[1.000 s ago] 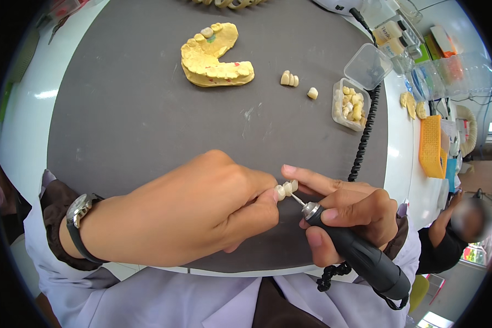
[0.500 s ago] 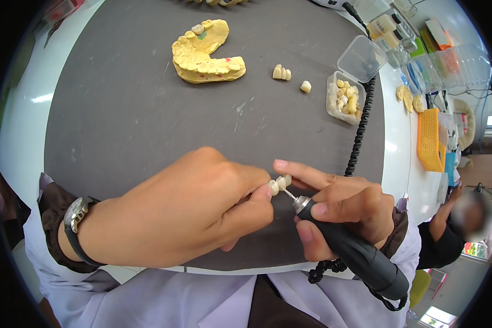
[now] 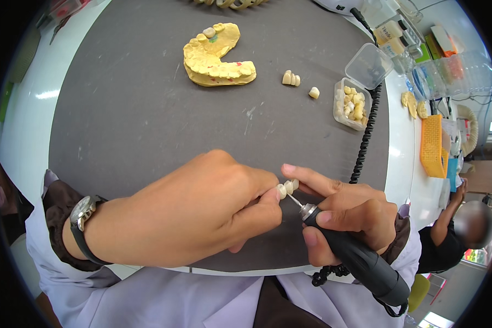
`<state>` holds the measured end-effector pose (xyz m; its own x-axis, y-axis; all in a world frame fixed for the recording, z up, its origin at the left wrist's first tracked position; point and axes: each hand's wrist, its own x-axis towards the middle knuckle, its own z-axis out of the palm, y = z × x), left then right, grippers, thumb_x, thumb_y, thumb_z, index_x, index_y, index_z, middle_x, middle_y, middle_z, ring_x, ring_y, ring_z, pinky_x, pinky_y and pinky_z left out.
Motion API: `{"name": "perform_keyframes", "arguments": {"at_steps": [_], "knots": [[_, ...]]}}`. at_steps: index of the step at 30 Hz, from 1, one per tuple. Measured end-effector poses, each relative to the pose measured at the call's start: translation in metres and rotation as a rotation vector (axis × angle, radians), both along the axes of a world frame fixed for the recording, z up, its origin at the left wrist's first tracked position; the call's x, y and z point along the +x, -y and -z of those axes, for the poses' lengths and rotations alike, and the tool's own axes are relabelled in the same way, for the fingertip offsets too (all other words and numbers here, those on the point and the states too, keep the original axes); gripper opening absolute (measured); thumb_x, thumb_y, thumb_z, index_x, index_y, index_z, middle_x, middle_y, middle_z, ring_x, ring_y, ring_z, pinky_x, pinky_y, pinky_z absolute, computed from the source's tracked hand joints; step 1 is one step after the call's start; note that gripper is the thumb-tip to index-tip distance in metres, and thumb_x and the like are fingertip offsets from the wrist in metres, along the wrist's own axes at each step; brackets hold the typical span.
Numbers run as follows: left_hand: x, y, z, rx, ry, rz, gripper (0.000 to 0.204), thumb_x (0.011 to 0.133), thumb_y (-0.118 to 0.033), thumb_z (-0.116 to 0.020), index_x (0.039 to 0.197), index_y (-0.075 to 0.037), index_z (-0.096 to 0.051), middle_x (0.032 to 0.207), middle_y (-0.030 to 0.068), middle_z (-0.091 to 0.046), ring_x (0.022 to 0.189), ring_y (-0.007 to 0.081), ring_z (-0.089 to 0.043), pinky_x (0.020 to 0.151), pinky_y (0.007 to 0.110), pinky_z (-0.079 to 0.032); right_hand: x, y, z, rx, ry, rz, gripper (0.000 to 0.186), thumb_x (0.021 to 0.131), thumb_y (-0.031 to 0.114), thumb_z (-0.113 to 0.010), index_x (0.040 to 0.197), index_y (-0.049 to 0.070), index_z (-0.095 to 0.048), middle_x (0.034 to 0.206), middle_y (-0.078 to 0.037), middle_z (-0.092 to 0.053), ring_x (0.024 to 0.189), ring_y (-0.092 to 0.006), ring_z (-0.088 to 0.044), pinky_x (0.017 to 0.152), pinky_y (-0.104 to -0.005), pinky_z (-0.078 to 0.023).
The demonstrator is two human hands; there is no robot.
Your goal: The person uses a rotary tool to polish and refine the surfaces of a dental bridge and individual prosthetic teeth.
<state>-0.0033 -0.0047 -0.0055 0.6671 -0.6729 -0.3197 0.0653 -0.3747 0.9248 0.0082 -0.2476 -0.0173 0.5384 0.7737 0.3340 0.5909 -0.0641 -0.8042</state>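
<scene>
Above the grey worktop's (image 3: 147,120) near edge, our left hand (image 3: 221,202) pinches a row of tooth crowns (image 3: 287,188). Our right hand (image 3: 363,210) grips a black handpiece (image 3: 361,259), its bur (image 3: 295,200) seemingly touching them.

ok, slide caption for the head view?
Left hand pinches a small row of false teeth while the right hand holds a black handheld drill, its thin tip at the teeth.
</scene>
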Motion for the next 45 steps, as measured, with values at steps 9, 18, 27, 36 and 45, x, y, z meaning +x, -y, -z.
{"name": "perform_keyframes", "arguments": {"at_steps": [9,18,27,36,45], "knots": [[-0.001,-0.001,0.002,-0.04,0.038,-0.003,0.026,0.1,-0.016,-0.043,0.083,-0.003,-0.058,0.059,0.0028,-0.064,0.053,0.0205,-0.061,0.055,0.031,-0.047,0.001,-0.002,0.007,0.073,-0.04,0.012,0.039,0.079,-0.007,-0.072,0.107,0.002,-0.045,0.075,-0.015,-0.062,0.1,-0.0553,-0.066,0.087,-0.059,-0.056],[0.001,0.002,0.003,-0.037,0.022,-0.012,0.025,0.099,-0.015,-0.043,0.082,-0.003,-0.058,0.058,0.0031,-0.064,0.051,0.0195,-0.061,0.054,0.03,-0.047,0.0,0.001,0.013,0.116,-0.051,0.02,0.039,0.079,-0.008,-0.072,0.106,0.001,-0.045,0.075,-0.015,-0.062,0.099,-0.0544,-0.067,0.088,-0.0599,-0.056],[0.0,0.002,0.002,-0.033,0.013,-0.014,0.026,0.1,-0.015,-0.043,0.082,-0.003,-0.058,0.059,0.0033,-0.065,0.051,0.0196,-0.061,0.054,0.031,-0.047,-0.002,-0.001,0.01,0.118,-0.026,0.048,0.037,0.08,-0.006,-0.071,0.105,0.001,-0.045,0.072,-0.014,-0.063,0.089,-0.0467,-0.072,0.089,-0.0613,-0.055],[0.0,0.0,0.003,-0.04,0.012,-0.005,0.025,0.1,-0.015,-0.043,0.084,-0.003,-0.058,0.06,0.0028,-0.065,0.053,0.0207,-0.061,0.055,0.031,-0.047,0.0,0.0,0.008,0.081,-0.024,0.016,0.036,0.08,-0.007,-0.071,0.105,-0.002,-0.046,0.072,-0.014,-0.063,0.088,-0.0429,-0.073,0.092,-0.064,-0.052],[0.0,0.0,0.003,-0.057,0.04,-0.016,0.025,0.1,-0.015,-0.044,0.085,-0.003,-0.059,0.061,0.0028,-0.066,0.053,0.0208,-0.061,0.055,0.031,-0.048,0.002,-0.003,0.014,0.125,-0.021,0.015,0.04,0.078,-0.006,-0.072,0.106,-0.001,-0.044,0.069,-0.013,-0.059,0.094,-0.0519,-0.069,0.088,-0.0597,-0.056]]}}
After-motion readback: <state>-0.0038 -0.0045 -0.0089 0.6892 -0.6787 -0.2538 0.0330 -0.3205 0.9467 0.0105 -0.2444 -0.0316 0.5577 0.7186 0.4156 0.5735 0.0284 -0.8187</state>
